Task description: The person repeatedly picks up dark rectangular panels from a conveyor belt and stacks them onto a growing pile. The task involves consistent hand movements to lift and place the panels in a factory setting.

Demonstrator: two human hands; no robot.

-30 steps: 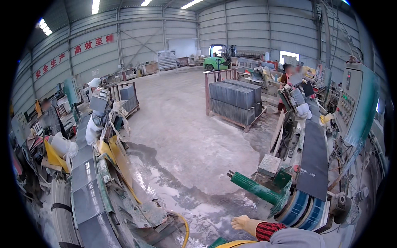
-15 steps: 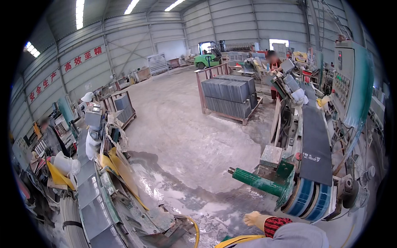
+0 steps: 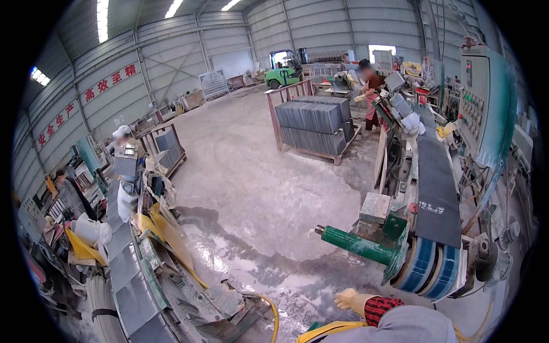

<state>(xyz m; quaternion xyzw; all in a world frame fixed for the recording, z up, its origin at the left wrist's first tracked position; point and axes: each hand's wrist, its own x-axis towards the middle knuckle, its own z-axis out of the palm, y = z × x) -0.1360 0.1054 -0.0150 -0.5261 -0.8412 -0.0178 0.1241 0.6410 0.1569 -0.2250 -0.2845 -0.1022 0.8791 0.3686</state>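
One gloved hand (image 3: 350, 299) enters at the lower edge, wearing a yellow glove with a red cuff below a grey sleeve (image 3: 413, 324); which of the two hands it is cannot be determined. Its fingers are extended and released, grasping nothing, above the wet concrete floor (image 3: 269, 268). Just above and right of it a green roller arm (image 3: 357, 246) projects from the conveyor machine (image 3: 437, 200), whose dark belt runs away from the hand. A yellow hose (image 3: 273, 314) lies to its left. The other hand is out of view.

Wet concrete floor (image 3: 251, 188), corrugated metal walls (image 3: 337, 28)
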